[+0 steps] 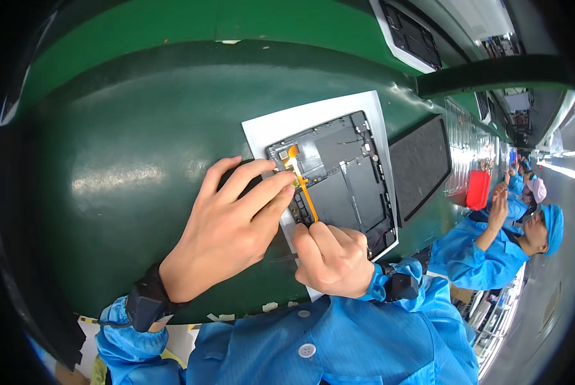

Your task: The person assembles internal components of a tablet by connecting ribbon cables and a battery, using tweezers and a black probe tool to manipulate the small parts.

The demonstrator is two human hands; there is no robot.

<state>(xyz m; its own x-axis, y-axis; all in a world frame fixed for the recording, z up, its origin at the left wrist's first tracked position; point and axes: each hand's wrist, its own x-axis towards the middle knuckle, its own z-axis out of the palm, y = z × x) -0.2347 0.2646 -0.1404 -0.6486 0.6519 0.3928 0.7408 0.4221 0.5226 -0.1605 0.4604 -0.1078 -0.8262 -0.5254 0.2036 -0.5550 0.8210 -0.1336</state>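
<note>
A dark tablet housing (332, 186) lies tilted on a white sheet in front of me. Along its left part runs an orange flex cable (308, 200). My left hand (233, 215) reaches over the housing's left edge with fingers stretched out, the tips resting on and beside the cable's upper part. At the cable's lower end is my right hand (333, 258), its fingers curled closed and pressed together. A thin dark strip pokes out at its left side; what the fingers hold is hidden.
The white sheet (268, 131) lies on a green bench (127, 135). Right of it is a dark flat panel (421, 168), then a red bin (478, 190) and clear trays. Another housing (410, 32) sits at the top. A co-worker in blue (486, 250) sits at the right.
</note>
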